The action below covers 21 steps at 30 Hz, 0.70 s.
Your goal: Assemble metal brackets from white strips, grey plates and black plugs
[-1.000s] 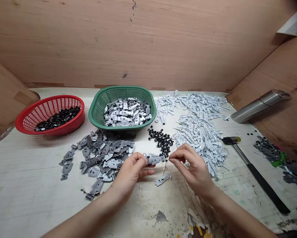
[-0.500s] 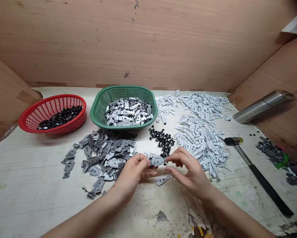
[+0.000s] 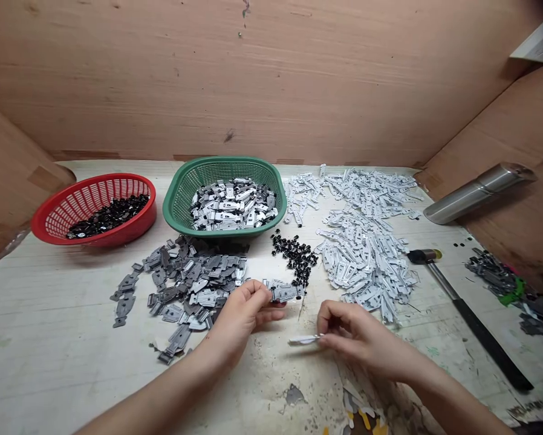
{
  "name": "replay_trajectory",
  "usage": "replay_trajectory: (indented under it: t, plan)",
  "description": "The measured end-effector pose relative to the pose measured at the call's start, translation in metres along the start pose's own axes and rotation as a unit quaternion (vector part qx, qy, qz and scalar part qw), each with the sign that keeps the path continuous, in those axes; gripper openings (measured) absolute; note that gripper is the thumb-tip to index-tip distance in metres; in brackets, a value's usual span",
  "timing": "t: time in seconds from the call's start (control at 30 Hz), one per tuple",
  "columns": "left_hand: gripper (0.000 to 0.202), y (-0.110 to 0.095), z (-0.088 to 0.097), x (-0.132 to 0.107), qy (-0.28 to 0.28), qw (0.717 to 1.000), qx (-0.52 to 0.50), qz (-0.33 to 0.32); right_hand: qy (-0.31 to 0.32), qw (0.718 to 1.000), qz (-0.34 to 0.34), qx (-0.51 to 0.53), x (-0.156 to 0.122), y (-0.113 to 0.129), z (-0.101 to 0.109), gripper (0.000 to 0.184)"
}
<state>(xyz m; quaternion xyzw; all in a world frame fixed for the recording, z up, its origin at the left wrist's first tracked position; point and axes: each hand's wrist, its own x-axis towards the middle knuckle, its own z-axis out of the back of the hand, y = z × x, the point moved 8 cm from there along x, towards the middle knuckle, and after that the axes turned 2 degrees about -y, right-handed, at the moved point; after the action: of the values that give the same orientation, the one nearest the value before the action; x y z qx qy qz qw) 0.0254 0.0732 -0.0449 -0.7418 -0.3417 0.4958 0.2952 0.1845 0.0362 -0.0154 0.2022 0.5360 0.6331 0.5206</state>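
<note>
My left hand (image 3: 247, 311) is closed on a flat grey plastic part (image 3: 286, 293), pinched between thumb and fingers, with a small black piece (image 3: 300, 290) at its right end. Lower and to the right, my right hand (image 3: 355, 335) pinches the end of a narrow white plastic piece (image 3: 304, 340), which is seen nearly edge-on. Beyond the grey part lies a small pile of black pieces (image 3: 299, 257). Grey parts (image 3: 203, 281) are heaped left of my left hand, and white pieces (image 3: 366, 260) are spread out beyond my right hand.
A red basket (image 3: 138, 232) holds black pieces; a green basket (image 3: 174, 208) holds assembled white and grey parts. To the right lie a hammer (image 3: 484, 335), a metal cylinder (image 3: 480, 193) and dark scraps (image 3: 489, 272). Cardboard walls (image 3: 235, 90) enclose the table.
My right hand has moved from the end of the grey part down towards me and taken hold of the white piece that lay on the table. The left hand has stayed in place.
</note>
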Motion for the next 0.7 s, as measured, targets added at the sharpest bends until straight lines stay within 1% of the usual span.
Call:
replay_trajectory:
  t: [0.03,0.07,0.1,0.17,0.2,0.27,0.43,0.7]
  plan:
    - [0.018,0.001,0.000,0.000,-0.001,1.000,0.002,0.001,0.002,0.998,-0.012,0.065,-0.002,0.002,0.003,0.010]
    - [0.018,0.001,0.000,0.000,-0.001,1.000,0.003,0.002,-0.014,0.992,-0.016,0.121,-0.004,0.005,0.009,0.013]
    - [0.018,0.001,0.000,0.000,0.000,1.000,0.004,0.003,-0.044,0.985,-0.014,0.164,-0.004,0.008,0.016,0.015]
    - [0.018,0.001,-0.001,-0.001,0.002,1.000,0.004,0.004,-0.108,0.971,-0.005,0.211,-0.001,0.013,0.028,0.018]
    - [0.018,0.001,-0.002,-0.002,0.004,1.000,0.004,0.006,-0.130,0.967,-0.002,0.221,0.002,0.015,0.031,0.019]
    - [0.019,0.000,-0.003,-0.003,0.004,1.000,0.004,0.006,-0.153,0.960,0.001,0.235,0.009,0.018,0.030,0.019]
    - [0.022,0.001,-0.003,-0.004,0.002,0.999,0.023,0.022,-0.169,0.957,-0.013,0.235,0.022,0.019,0.020,0.019]
    - [0.021,0.005,-0.002,-0.003,0.008,1.000,0.012,0.014,-0.159,0.955,-0.018,0.250,0.026,0.019,0.013,0.019]
